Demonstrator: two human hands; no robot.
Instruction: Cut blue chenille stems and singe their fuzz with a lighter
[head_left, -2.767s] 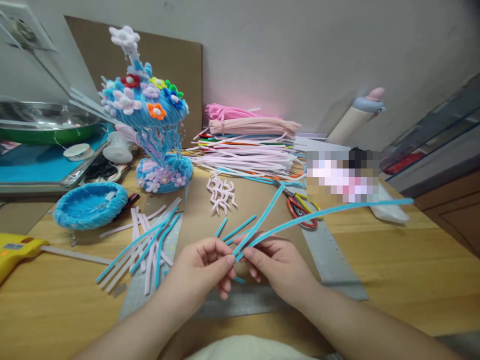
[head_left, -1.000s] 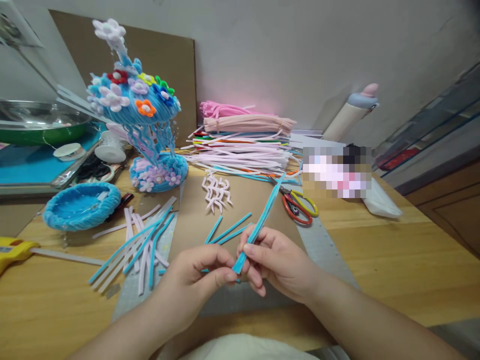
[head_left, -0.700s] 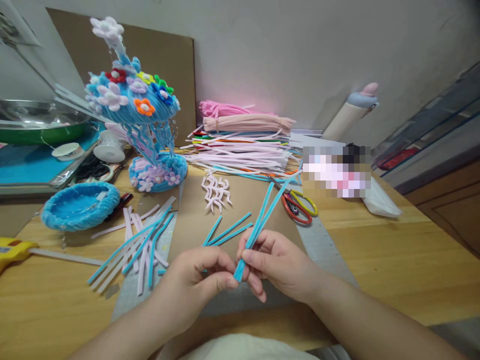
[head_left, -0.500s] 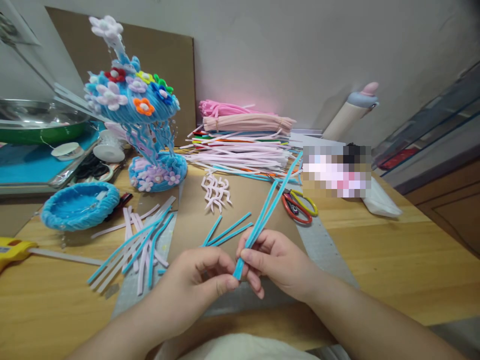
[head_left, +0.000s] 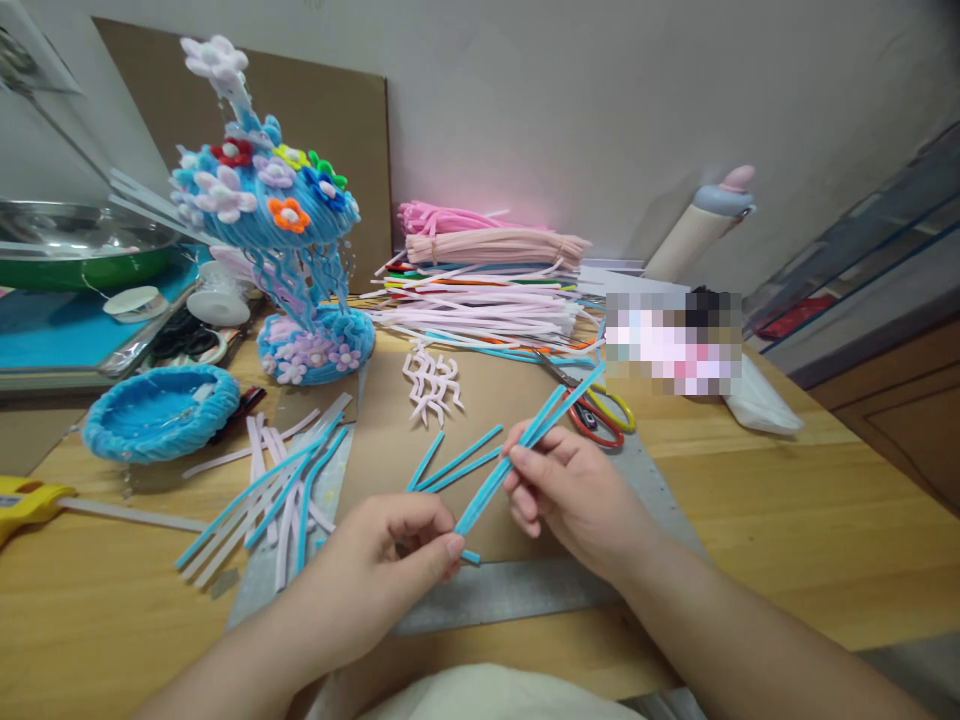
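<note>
Both my hands grip a small bundle of blue pipe cleaners point(head_left: 484, 495) above the brown cardboard sheet point(head_left: 382, 400). My left hand point(head_left: 401, 550) pinches the lower left end between thumb and fingers. My right hand point(head_left: 559, 480) closes around them farther up, and their free ends fan out toward the upper right. Beneath and between the hands, several short blue pipe cleaners point(head_left: 461, 460) lie on the cardboard. Bent pale-pink pieces point(head_left: 433, 385) rest farther back on it. Scissors point(head_left: 596, 415) with red and yellow handles lie beyond my right hand.
A flowered blue pipe-cleaner ornament point(head_left: 262, 200) stands at the back left, with a blue fuzzy ring point(head_left: 161, 412) in front. Loose pink and blue strips point(head_left: 289, 490) lie left of the cardboard, near a yellow glue gun point(head_left: 30, 505). Stacked pipe cleaners point(head_left: 487, 290) and a bottle point(head_left: 701, 225) are behind.
My right hand has slid up along the blue pipe cleaners, away from my left hand. The bundle now tilts lower toward the right, and a longer stretch shows between the hands.
</note>
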